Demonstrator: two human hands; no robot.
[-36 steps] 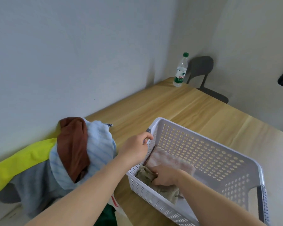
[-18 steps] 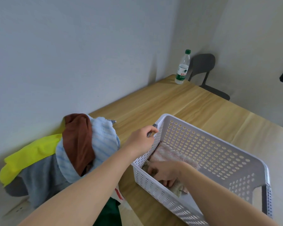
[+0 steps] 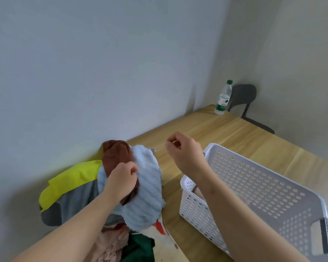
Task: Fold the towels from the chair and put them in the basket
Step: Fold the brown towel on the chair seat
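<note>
Pale walls and a wooden table point(image 3: 235, 133) fill the frame, and left of centre the brown towel point(image 3: 116, 154) is pinched by the curled fingers of the left hand point(image 3: 121, 178), where it lies over a light blue towel point(image 3: 148, 186). Both are heaped with a yellow cloth point(image 3: 68, 178) on the grey chair point(image 3: 50, 215) at lower left. The right hand point(image 3: 184, 150) is held in the air at centre, fingers curled on nothing, beside the white basket point(image 3: 263, 186) at lower right, in which a pink towel point(image 3: 197, 192) is seen.
</note>
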